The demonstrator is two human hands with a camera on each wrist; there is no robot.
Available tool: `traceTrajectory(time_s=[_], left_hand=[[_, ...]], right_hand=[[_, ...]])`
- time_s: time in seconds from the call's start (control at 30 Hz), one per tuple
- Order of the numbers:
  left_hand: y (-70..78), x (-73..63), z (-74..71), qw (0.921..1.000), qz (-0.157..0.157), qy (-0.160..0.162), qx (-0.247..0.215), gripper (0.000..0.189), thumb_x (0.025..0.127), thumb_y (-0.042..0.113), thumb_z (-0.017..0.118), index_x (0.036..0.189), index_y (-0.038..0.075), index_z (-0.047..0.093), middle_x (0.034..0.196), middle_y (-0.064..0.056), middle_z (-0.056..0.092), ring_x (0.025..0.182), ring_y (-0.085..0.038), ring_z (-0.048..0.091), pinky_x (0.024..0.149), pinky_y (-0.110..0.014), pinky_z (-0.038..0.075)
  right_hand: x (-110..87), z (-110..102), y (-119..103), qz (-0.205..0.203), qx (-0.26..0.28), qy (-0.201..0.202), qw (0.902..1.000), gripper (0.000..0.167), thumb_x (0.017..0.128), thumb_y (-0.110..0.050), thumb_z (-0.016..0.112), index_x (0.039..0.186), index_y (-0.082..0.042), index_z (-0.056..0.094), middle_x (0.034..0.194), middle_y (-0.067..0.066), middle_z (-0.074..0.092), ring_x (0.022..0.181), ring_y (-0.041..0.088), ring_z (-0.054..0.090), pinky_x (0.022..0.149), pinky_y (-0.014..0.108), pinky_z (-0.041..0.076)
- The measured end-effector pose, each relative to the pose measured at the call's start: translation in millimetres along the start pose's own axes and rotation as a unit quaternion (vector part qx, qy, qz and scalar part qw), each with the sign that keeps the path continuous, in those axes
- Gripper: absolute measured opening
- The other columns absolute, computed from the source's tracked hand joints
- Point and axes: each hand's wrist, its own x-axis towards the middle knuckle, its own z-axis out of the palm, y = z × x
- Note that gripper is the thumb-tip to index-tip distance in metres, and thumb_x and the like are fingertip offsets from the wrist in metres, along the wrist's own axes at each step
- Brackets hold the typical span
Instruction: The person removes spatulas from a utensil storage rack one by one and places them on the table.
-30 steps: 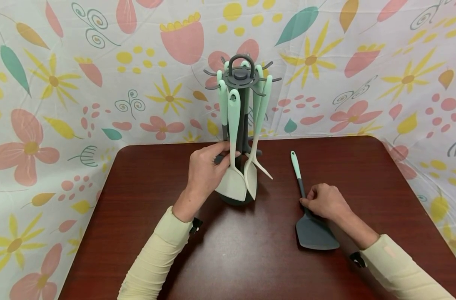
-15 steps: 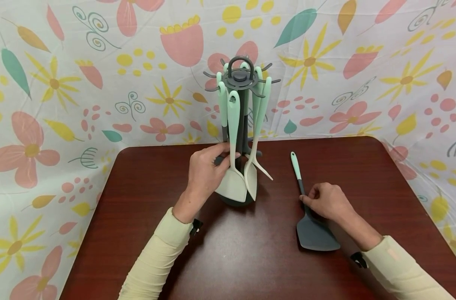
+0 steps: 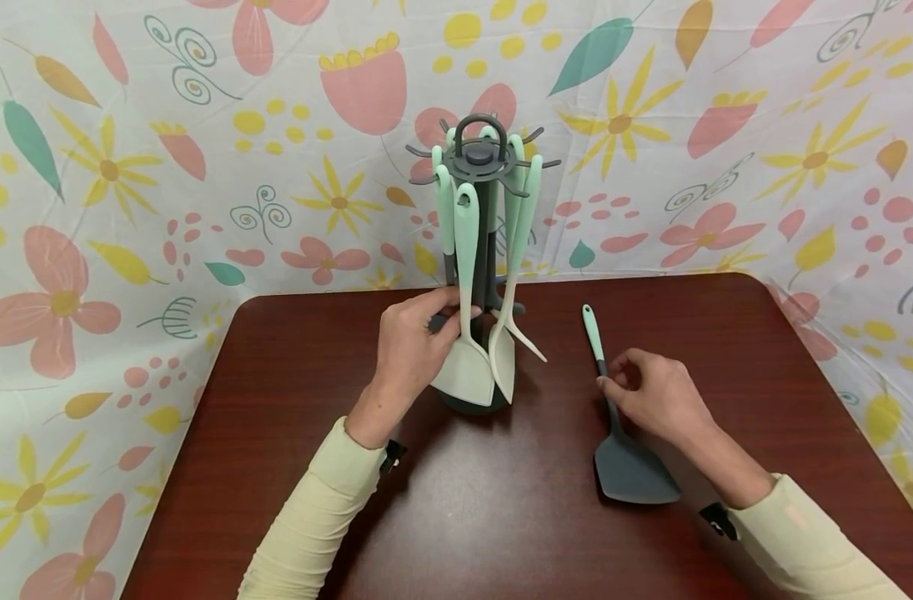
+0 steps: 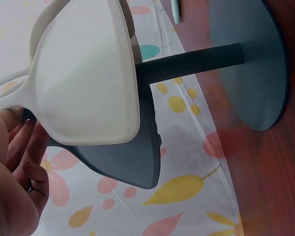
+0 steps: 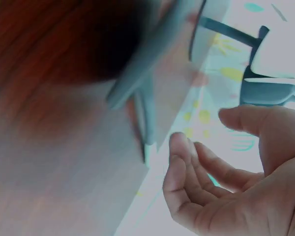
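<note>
Now that the right hand (image 3: 654, 396) has shifted farther up the shaft than it was half a second earlier, the flat dark grey turner with a mint-green handle (image 3: 630, 468) appears to be released. The turner lies on the reddish-brown wood desk (image 3: 539, 508), to the right of the dark grey hooked utensil stand (image 3: 483, 242) and well apart from it, handle end pointing away from the person. In the right wrist view, thumb and fingertips stand apart with nothing between them; in the head view the thumb tip overlaps the shaft, so light contact cannot be excluded.

The left hand (image 3: 411, 333) shows no clear change. Its fingers are curled behind the neck of the off-white broad-bladed turner (image 3: 465, 371), which hangs on the upright stand; whether they clamp the pole, a hanging utensil or neither cannot be told.

Implication, by judgement: the desk alone now supports the grey turner, and lifting it would first require a fresh right-hand grasp.
</note>
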Motion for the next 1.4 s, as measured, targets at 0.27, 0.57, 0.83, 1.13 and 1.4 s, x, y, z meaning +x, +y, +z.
traceTrajectory(time_s=[0.27, 0.57, 0.83, 1.13, 1.4], left_hand=[[0.6, 0.4, -0.6, 1.0, -0.002, 0.001, -0.006, 0.013, 0.095, 0.025, 0.083, 0.106, 0.018, 0.083, 0.094, 0.003, 0.081, 0.081, -0.008, 0.075, 0.069, -0.028, 0.058], [0.6, 1.5, -0.6, 1.0, -0.003, 0.003, -0.009, 0.013, 0.095, 0.025, 0.083, 0.106, 0.018, 0.083, 0.092, 0.004, 0.08, 0.08, -0.007, 0.075, 0.068, -0.028, 0.058], [0.6, 0.2, 0.3, 0.9999, 0.0, 0.004, -0.014, 0.012, 0.095, 0.024, 0.084, 0.105, 0.018, 0.083, 0.092, 0.004, 0.08, 0.079, -0.008, 0.074, 0.066, -0.028, 0.057], [0.7, -0.5, 0.5, 0.9999, -0.006, -0.008, -0.006, 0.012, 0.096, 0.025, 0.083, 0.106, 0.019, 0.082, 0.092, 0.005, 0.079, 0.081, -0.006, 0.072, 0.064, -0.026, 0.053], [0.4, 0.4, 0.6, 1.0, -0.001, -0.003, -0.003, 0.015, 0.095, 0.026, 0.084, 0.106, 0.017, 0.082, 0.09, 0.004, 0.078, 0.08, -0.007, 0.072, 0.064, -0.026, 0.053]], right_hand=[[2.0, -7, -25, -0.049, 0.021, 0.071, 0.9961, 0.02, 0.092, -0.016, 0.082, 0.108, -0.006, 0.075, 0.089, 0.002, 0.073, 0.076, 0.016, 0.068, 0.067, 0.031, 0.054], [2.6, -13, -55, -0.107, 0.065, 0.109, 0.9862, 0.028, 0.092, -0.011, 0.082, 0.12, -0.01, 0.074, 0.095, 0.0, 0.07, 0.081, 0.014, 0.071, 0.073, 0.016, 0.056], [3.0, -16, -76, -0.116, 0.093, 0.136, 0.9794, 0.036, 0.092, -0.011, 0.083, 0.126, -0.019, 0.075, 0.098, -0.005, 0.073, 0.086, 0.013, 0.069, 0.071, 0.011, 0.045], [9.5, -19, -94, -0.126, 0.131, 0.143, 0.9729, 0.038, 0.091, -0.011, 0.084, 0.126, -0.022, 0.074, 0.101, -0.004, 0.074, 0.085, 0.01, 0.071, 0.068, 0.018, 0.048], [15.5, -24, -108, -0.133, 0.151, 0.148, 0.9683, 0.038, 0.092, -0.014, 0.084, 0.128, -0.023, 0.074, 0.102, -0.003, 0.074, 0.088, 0.014, 0.07, 0.07, 0.019, 0.046]])
